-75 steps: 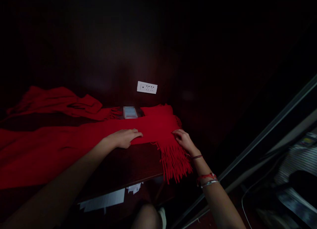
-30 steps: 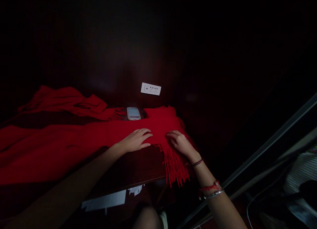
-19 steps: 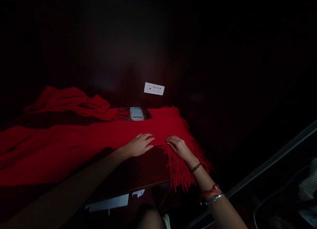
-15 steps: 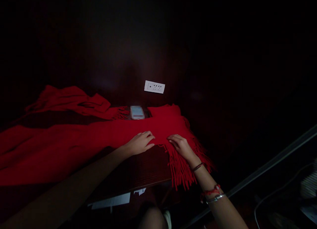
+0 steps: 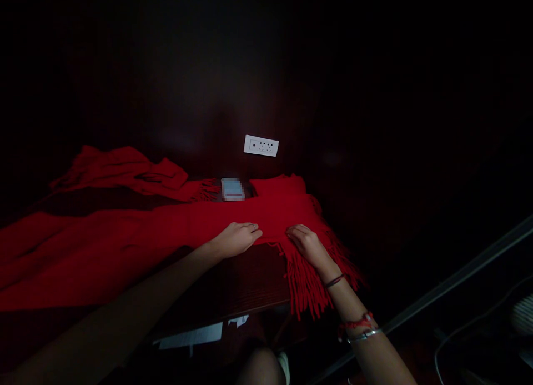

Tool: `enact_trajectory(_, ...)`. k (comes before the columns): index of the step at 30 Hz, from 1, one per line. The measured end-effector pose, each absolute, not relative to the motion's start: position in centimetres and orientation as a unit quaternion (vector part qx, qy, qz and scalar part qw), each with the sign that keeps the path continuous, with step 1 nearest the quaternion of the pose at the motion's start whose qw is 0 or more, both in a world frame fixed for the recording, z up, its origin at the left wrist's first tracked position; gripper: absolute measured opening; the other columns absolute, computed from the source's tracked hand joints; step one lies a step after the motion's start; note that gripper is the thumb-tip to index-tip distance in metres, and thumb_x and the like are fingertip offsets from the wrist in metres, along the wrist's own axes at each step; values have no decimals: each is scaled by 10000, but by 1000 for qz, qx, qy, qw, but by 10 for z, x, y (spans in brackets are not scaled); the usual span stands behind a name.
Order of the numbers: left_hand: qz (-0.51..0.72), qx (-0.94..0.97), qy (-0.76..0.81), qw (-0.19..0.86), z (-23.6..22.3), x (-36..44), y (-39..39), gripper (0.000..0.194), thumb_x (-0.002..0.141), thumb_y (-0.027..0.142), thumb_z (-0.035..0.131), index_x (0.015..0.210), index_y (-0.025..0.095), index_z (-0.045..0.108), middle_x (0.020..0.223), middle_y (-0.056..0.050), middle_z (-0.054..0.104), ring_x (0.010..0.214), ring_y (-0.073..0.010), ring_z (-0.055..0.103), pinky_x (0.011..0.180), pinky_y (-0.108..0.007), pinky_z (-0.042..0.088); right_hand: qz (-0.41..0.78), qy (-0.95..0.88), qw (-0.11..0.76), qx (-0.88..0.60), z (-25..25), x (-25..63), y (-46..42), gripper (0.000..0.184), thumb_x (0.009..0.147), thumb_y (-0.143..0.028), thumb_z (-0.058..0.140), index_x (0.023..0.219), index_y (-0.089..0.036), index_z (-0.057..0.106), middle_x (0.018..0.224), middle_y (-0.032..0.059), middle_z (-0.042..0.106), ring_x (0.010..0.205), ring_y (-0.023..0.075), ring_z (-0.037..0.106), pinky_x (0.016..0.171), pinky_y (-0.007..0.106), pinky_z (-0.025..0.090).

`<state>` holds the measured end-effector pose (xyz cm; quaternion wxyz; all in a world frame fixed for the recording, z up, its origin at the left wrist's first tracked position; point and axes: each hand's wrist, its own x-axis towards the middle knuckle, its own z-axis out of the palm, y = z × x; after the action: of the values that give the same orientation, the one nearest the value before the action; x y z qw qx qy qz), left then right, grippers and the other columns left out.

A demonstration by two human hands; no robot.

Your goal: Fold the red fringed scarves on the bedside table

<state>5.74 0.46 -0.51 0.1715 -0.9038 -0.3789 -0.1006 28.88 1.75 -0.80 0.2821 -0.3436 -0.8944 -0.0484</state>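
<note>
A long red scarf (image 5: 166, 224) with a fringe (image 5: 308, 288) lies across the dark wooden table, its fringed end hanging over the right edge. My left hand (image 5: 239, 239) is at the scarf's near edge, thumb and fingers closed together on the cloth. Just to the right, my right hand (image 5: 307, 243) has its fingers bent and pressed together on the scarf near the fringe; its thumb is mostly hidden. Behind, a folded part of red cloth (image 5: 277, 186) shows beyond the main strip.
More bunched red fringed cloth (image 5: 129, 171) lies at the back left. A small pale blue, blurred item (image 5: 232, 189) sits behind the scarf. A white socket plate (image 5: 261, 145) is on the dark wall. Paper (image 5: 195, 336) shows below the front edge of the table (image 5: 250, 288).
My left thumb and fingers, apart before, have closed together at the scarf's edge. My right hand stays almost in place on the cloth. The view has shifted slightly.
</note>
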Motion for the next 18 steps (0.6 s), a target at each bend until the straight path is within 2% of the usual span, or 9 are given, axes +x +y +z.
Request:
enact_trajectory(8, -109, -903, -342, 235, 5, 56, -1, 134, 810, 205, 385, 840, 188, 515, 851, -37, 560, 819, -162, 519, 660, -251, 404, -91, -890, 279, -348, -4, 292, 11, 207, 835, -192, 353, 848, -154, 556, 834, 67, 571, 800, 136, 510, 753, 267, 414)
enact_trajectory(13, -95, -913, -346, 194, -1, 54, 2, 158, 810, 275, 396, 854, 198, 527, 881, -32, 557, 846, -165, 514, 682, -254, 405, -93, -897, 245, -355, -6, 292, 11, 229, 837, -200, 352, 835, -160, 578, 821, 59, 583, 801, 127, 521, 751, 251, 420)
enact_trajectory(18, -107, -910, -383, 116, -5, 53, 2, 348, 823, 430, 318, 1028, 215, 499, 1065, -70, 493, 964, -192, 473, 747, -287, 398, -100, -897, 241, -358, -7, 293, 12, 244, 833, -202, 360, 855, -154, 599, 851, 60, 593, 822, 124, 524, 770, 245, 419)
